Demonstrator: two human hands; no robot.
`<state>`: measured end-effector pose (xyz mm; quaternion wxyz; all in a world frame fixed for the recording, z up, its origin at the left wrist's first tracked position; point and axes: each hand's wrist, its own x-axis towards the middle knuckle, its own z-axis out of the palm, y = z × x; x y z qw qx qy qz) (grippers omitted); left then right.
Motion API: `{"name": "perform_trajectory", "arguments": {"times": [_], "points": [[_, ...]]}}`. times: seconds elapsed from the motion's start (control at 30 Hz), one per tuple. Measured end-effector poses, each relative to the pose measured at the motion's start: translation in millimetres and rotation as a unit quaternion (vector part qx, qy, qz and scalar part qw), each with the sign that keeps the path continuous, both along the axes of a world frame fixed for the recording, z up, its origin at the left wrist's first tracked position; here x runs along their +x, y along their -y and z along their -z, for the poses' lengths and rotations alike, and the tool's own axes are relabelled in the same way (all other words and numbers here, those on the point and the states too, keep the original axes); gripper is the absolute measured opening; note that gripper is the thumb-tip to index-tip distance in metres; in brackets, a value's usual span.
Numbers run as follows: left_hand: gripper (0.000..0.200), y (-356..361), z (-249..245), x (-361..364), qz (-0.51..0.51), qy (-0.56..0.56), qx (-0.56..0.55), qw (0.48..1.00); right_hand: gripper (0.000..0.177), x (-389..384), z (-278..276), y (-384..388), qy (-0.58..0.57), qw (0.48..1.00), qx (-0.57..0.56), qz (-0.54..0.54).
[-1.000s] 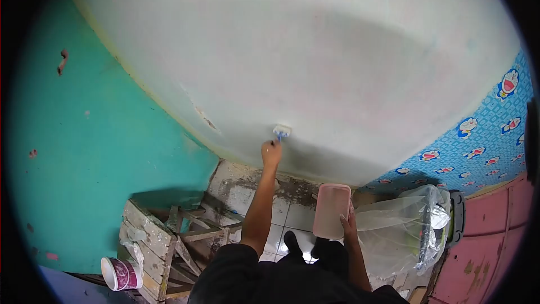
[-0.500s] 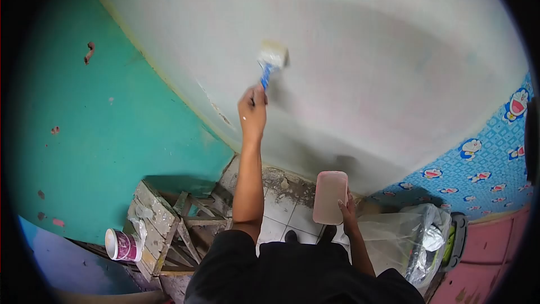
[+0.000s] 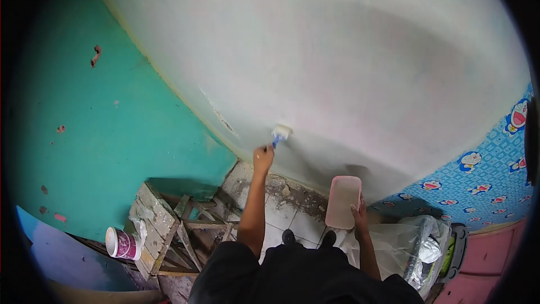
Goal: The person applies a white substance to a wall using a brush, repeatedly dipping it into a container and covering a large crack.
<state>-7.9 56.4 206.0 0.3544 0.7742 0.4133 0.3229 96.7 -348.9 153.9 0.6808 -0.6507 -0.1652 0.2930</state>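
Note:
My left hand [image 3: 262, 157] is stretched out low against the white wall [image 3: 337, 50] and grips a blue-handled paintbrush [image 3: 280, 132], whose pale bristles touch the wall just above the floor line. My right hand [image 3: 359, 214] holds a pink rectangular container [image 3: 343, 201] upright at waist height, a little to the right of the brush and clear of the wall. My feet [image 3: 288, 237] stand on the tiled floor directly below.
A teal wall [image 3: 112, 135] meets the white one at the left corner. A paint-stained wooden stool [image 3: 169, 231] with a purple-and-white cup [image 3: 122, 243] stands lower left. A clear plastic bag [image 3: 416, 247] lies lower right, below blue cartoon wallpaper [image 3: 484, 174].
The brush went up the wall half a second ago and has now come back down to near the floor line. The pink container shifted slightly right and down.

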Motion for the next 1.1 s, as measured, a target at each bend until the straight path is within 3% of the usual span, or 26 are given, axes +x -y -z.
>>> {"name": "perform_trajectory", "arguments": {"times": [0.2,0.33,0.4,0.47,0.63,0.7,0.8,0.9,1.0,1.03,1.1], "points": [[0.043,19.1,-226.4,10.4,0.008,0.101,0.053,0.993,0.069,-5.1,25.4,-10.6,-0.007,1.000,0.017,0.020],[0.041,37.7,-307.3,11.5,0.023,0.276,-0.009,0.961,0.069,-18.5,17.0,-22.5,-0.022,0.999,0.036,0.011],[0.041,34.3,-305.1,11.7,0.026,0.300,0.003,0.954,0.069,-26.9,7.3,-27.5,-0.028,0.999,0.034,0.008],[0.043,13.4,-266.4,18.8,0.035,0.276,0.045,0.959,0.071,-32.7,8.1,-31.8,-0.035,0.998,0.055,0.009],[0.040,14.0,-109.6,9.0,0.021,0.120,0.108,0.987,0.072,-37.6,9.0,-39.2,-0.036,0.998,0.058,0.000],[0.037,16.5,-67.3,-2.0,-0.007,0.056,0.063,0.996,0.072,-39.1,7.8,-38.2,-0.035,0.998,0.052,-0.006],[0.040,2.6,-48.6,-10.3,0.007,-0.008,0.023,1.000,0.070,-35.9,18.4,-39.9,0.017,0.999,0.034,-0.017],[0.042,-6.7,-111.6,3.3,0.018,0.024,0.054,0.998,0.070,-34.5,19.0,-40.9,-0.016,0.999,0.042,-0.027],[0.040,-7.2,-212.5,13.8,0.035,0.034,0.114,0.992,0.070,-34.3,11.3,-44.6,0.000,0.999,0.040,-0.029],[0.040,-9.5,-248.1,11.6,0.035,-0.019,0.095,0.995,0.070,-35.1,7.8,-45.5,-0.002,0.999,0.038,-0.031],[0.039,8.4,-317.0,5.0,0.026,0.041,0.095,0.994,0.070,-37.8,2.1,-44.4,-0.006,0.999,0.034,-0.034]]}}
